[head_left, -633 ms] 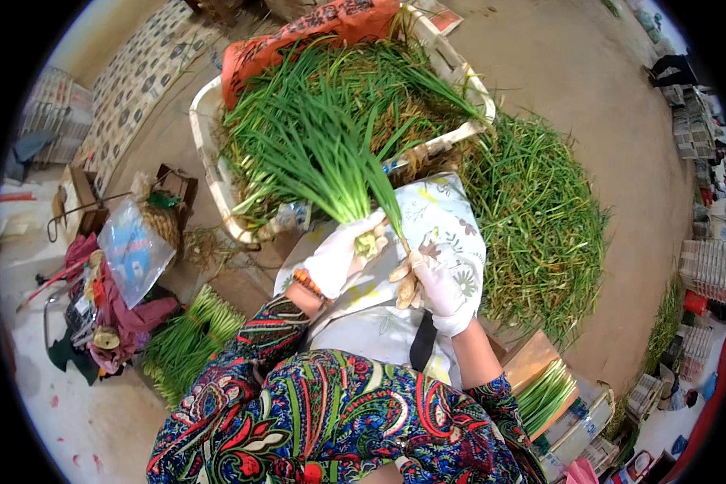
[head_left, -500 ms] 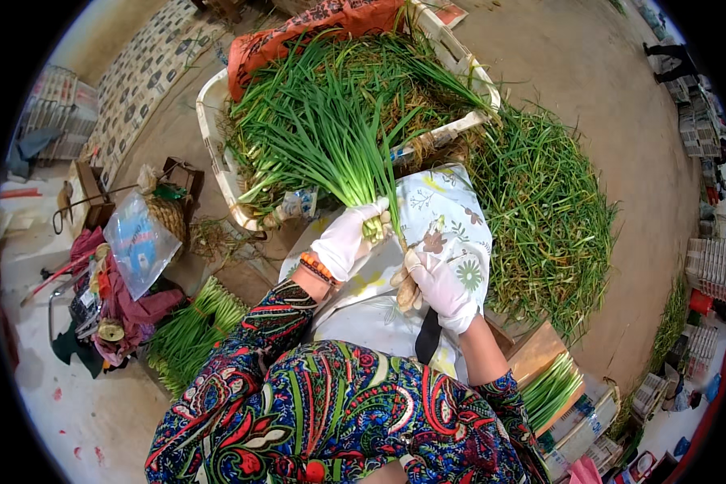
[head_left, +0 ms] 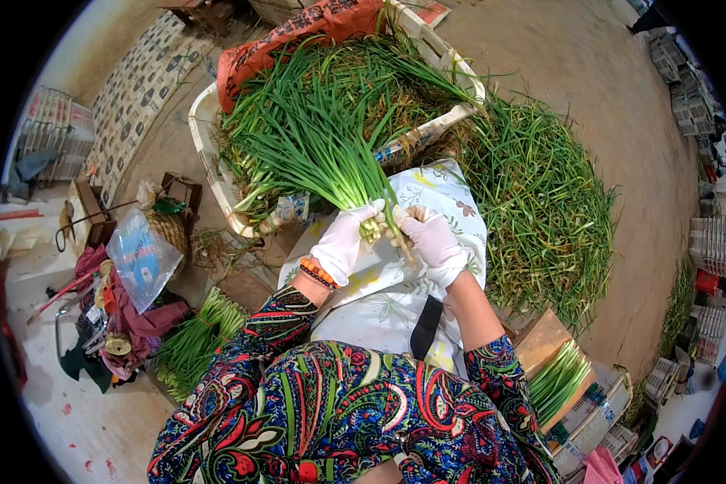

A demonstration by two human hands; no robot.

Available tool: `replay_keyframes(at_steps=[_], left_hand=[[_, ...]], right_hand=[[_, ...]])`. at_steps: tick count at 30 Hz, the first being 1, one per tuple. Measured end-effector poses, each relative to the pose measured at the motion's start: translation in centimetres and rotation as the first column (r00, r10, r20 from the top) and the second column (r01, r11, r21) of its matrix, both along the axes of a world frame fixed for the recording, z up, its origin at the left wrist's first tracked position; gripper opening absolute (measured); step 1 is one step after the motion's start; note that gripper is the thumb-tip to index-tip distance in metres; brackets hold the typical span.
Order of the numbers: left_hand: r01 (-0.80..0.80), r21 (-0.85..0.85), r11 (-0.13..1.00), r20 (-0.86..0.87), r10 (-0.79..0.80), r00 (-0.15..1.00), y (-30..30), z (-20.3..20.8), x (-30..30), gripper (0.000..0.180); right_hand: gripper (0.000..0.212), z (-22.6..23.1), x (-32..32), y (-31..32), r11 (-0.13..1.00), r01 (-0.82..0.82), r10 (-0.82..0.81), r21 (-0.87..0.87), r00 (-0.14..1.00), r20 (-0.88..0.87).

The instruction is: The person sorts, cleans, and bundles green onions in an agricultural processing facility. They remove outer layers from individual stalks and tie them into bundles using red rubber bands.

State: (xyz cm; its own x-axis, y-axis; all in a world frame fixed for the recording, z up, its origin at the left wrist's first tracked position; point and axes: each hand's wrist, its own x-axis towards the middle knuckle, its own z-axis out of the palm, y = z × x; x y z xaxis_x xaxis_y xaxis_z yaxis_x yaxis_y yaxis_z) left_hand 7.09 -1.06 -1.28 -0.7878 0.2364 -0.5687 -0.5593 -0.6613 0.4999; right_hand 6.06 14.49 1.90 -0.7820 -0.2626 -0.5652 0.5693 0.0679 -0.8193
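left hand (head_left: 343, 242) clenches the chive bunch (head_left: 315, 149) near its roots; right hand (head_left: 431, 242) grips the stems, best kept level over the apron (head_left: 448, 189).

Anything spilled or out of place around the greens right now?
A big heap of loose green stalks lies on the bare dirt ground beside the white crate. Both gloved hands hold one bunch.

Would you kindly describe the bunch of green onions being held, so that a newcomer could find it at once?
Start at the big white crate heaped with greens at the top of the view. Just below its near rim, over a floral cloth, two white-gloved hands meet: the left hand and the right hand. The held bunch is the only one gripped at its pale root ends, fanning up leftward; other greens lie loose.
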Motion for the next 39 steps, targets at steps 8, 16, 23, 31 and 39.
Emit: replay_keyframes(at_steps=[8,16,23,31,39], left_hand=[[-0.127,0.112,0.986,0.126,0.112,0.986,0.3,1.1,-1.6,0.017],[-0.254,0.156,0.954,0.177,0.226,0.958,-0.1,2.2,-2.7,0.024],[-0.157,0.146,0.977,0.120,0.140,0.983,0.1,0.1,-1.5,0.025],[-0.056,0.019,0.998,0.096,0.053,0.994,-1.9,0.4,0.3,0.019],[0.022,0.011,1.000,0.035,-0.022,0.999,-0.9,0.4,0.2,0.020]], right_hand=[[0.025,1.5,0.5,1.5,0.979,-0.079,0.064,-0.190,0.994,-0.084],[0.029,4.3,0.4,16.1,0.632,0.681,-0.759,-0.369,0.641,-0.117],[0.070,1.8,1.7,2.3,0.875,0.005,0.185,-0.484,0.920,0.345],[0.028,-0.1,1.9,0.5,0.710,-0.224,0.490,0.667,0.838,-0.240],[0.028,-2.6,1.3,-1.1,0.956,-0.086,0.146,0.282,0.969,-0.200]])
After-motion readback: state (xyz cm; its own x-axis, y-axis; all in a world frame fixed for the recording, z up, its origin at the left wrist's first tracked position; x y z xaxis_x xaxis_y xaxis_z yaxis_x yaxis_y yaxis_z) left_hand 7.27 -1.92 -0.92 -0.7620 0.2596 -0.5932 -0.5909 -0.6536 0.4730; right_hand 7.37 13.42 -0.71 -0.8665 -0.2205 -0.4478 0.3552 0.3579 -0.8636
